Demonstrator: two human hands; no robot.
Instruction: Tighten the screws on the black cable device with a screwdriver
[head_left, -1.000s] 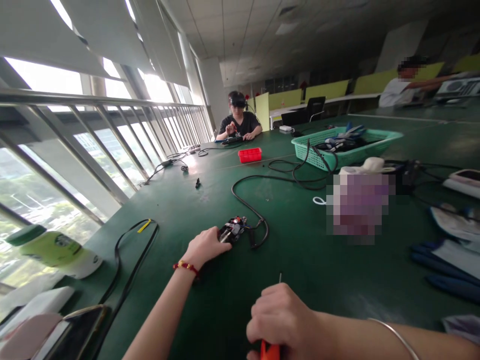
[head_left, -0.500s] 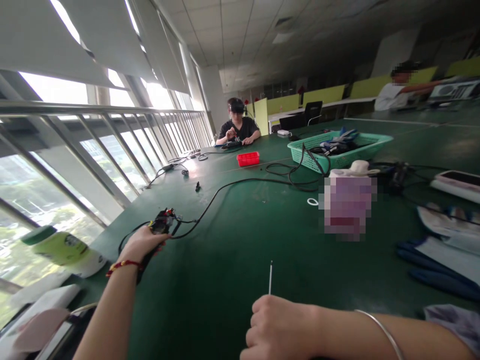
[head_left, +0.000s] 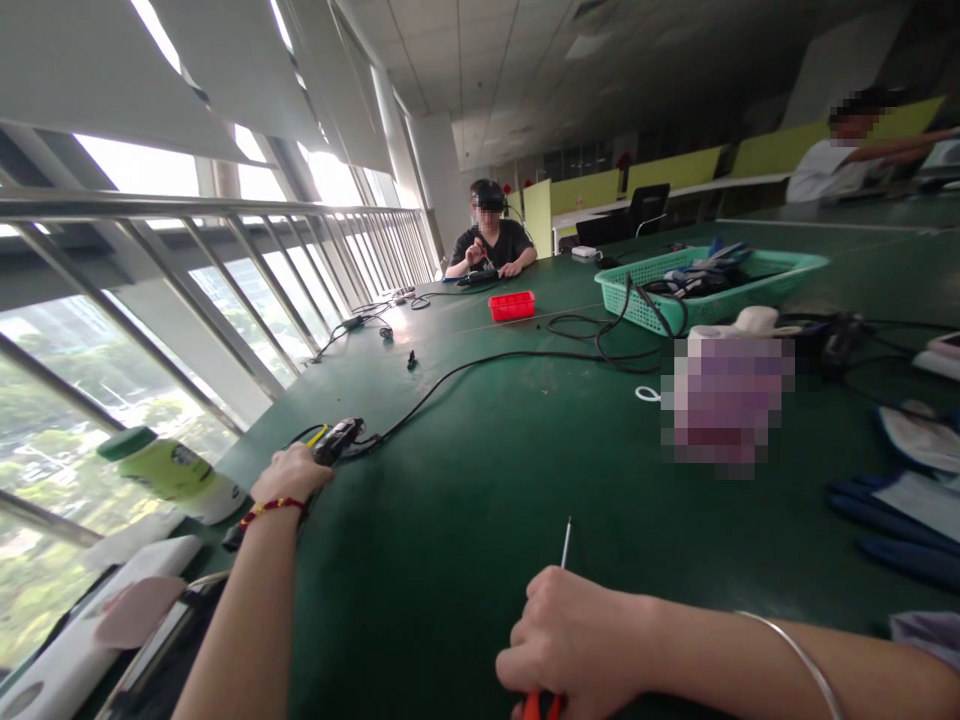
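At the left, my left hand [head_left: 291,474] is closed over a black corded device [head_left: 339,440] with a yellow strip along its side. The device lies low at the table, and its rear part sticks out below my wrist. A black cable [head_left: 442,385] runs from its front across the table. In the lower middle, my right hand [head_left: 574,635] is wrapped round a screwdriver [head_left: 567,545]. Its thin metal shaft points up and away, and an orange-red handle shows under my fist. The screwdriver's tip is apart from the device.
A green basket [head_left: 611,293] of tools and cables and a red tray [head_left: 511,306] stand farther back. At left is a green-capped bottle [head_left: 172,475] beside the railing. Gloves [head_left: 900,530] lie right, near a blurred pinkish object [head_left: 731,400]. A person [head_left: 491,240] sits at the far end.
My left hand has turned the device: coloured inner parts faced up before, now a dark casing shows. My right fist has tilted, bringing the orange-red handle into sight. The view has swung slightly left.
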